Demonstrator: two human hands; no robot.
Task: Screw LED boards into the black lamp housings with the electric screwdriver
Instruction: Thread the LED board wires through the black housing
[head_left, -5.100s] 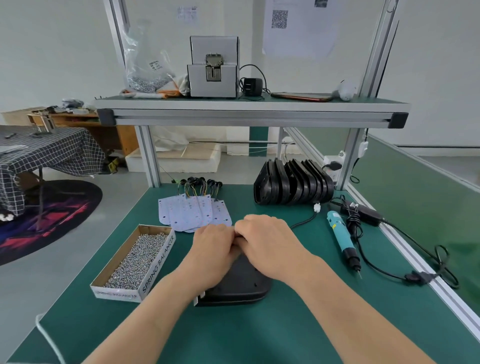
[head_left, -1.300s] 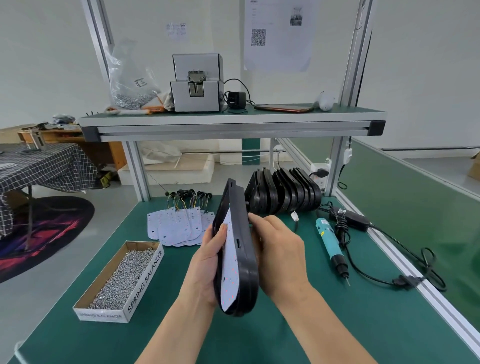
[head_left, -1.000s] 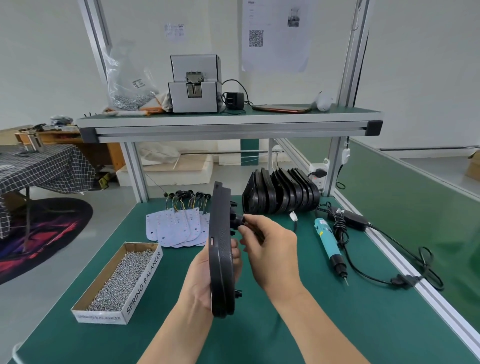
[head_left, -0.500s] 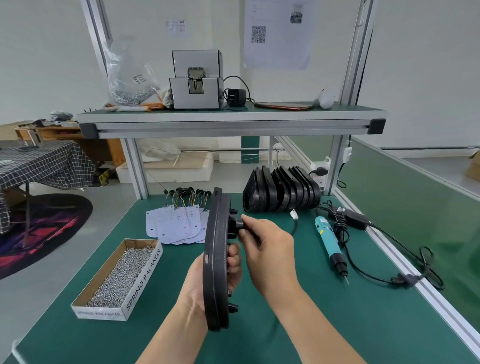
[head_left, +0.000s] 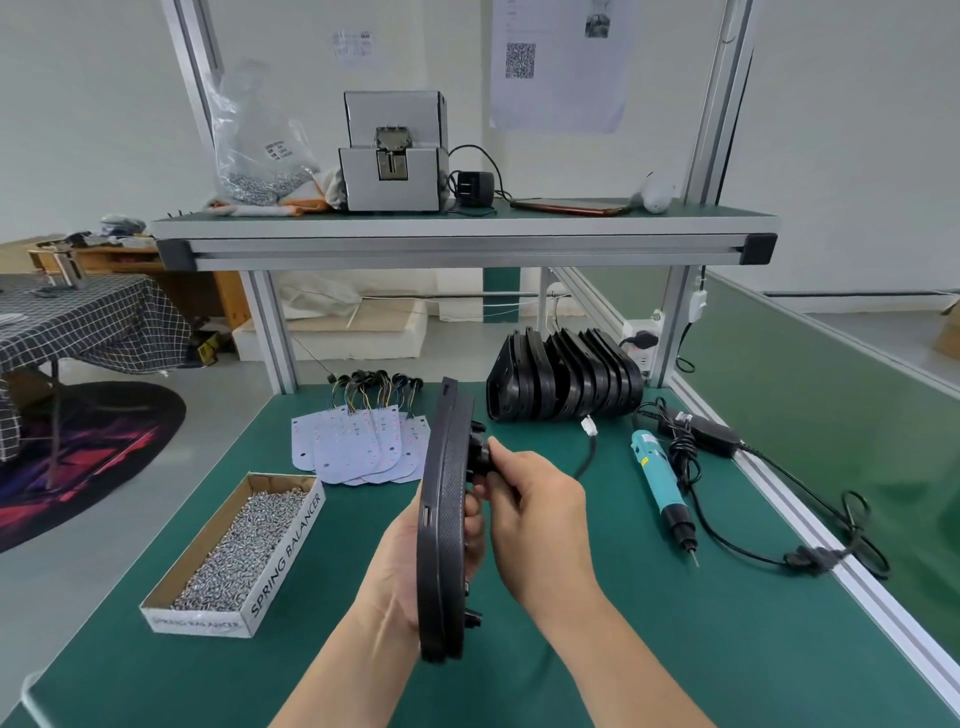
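Standing upright edge-on, lamp housing (head_left: 443, 525) in both hands.

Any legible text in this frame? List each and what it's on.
"SPRING BALANCER": long side of the cardboard screw box; repeated on its short end, blurred.
QR-code sheet on the wall: print too small.
Small wall note, screw bag label, electric screwdriver sticker: blurred.

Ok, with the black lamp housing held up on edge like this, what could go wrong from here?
The black textured lamp housing is gripped only by the left hand while the right hand pinches the black fitting on its back; a hard twist could make it slip. The open cardboard box of screws sits close to the left forearm and could be knocked.
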